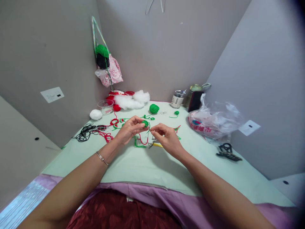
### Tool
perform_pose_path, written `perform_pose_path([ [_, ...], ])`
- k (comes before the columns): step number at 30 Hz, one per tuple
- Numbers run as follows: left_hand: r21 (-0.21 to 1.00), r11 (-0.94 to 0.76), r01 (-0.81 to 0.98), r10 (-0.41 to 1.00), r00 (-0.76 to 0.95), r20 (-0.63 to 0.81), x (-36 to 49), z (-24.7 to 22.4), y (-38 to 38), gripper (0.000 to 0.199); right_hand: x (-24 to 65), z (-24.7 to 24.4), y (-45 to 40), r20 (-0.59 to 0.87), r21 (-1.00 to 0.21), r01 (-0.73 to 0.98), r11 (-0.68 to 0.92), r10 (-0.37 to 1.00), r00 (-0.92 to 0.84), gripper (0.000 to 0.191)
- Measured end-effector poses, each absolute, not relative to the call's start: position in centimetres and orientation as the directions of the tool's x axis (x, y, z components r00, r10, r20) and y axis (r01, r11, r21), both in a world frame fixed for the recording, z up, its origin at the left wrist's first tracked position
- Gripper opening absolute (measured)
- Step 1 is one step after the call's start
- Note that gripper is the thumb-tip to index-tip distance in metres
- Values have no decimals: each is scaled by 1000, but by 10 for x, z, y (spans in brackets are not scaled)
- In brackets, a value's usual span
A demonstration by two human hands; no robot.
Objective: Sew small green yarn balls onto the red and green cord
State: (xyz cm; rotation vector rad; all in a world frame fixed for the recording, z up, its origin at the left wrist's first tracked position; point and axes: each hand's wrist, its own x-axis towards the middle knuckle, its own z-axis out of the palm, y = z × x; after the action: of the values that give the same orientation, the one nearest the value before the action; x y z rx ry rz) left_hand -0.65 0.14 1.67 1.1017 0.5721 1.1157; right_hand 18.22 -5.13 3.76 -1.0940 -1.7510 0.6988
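Left hand [130, 129] pinches the green bit [144, 123]; right hand [168, 140] pinched closed, can't tell on what. Looks like fiddly detailing, next move wants steadiness.

I count my two hands [168, 140], one clear tub [105, 107], one shopping bag [209, 122], one hair clip [229, 154], one white yarn ball [95, 114] and two white wall cards [51, 95].

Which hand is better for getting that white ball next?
Probably the left hand: it's nearer the white ball, and the right hand would have to reach across. The left holds a small green piece, though.
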Motion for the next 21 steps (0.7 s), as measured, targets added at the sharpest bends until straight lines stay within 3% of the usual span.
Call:
perform_pose_path([
  [21, 898, 92, -430, 897, 428, 113, -6, 18, -1, 27, 180, 31, -52, 396, -843, 327, 428, 904, -162, 13],
])
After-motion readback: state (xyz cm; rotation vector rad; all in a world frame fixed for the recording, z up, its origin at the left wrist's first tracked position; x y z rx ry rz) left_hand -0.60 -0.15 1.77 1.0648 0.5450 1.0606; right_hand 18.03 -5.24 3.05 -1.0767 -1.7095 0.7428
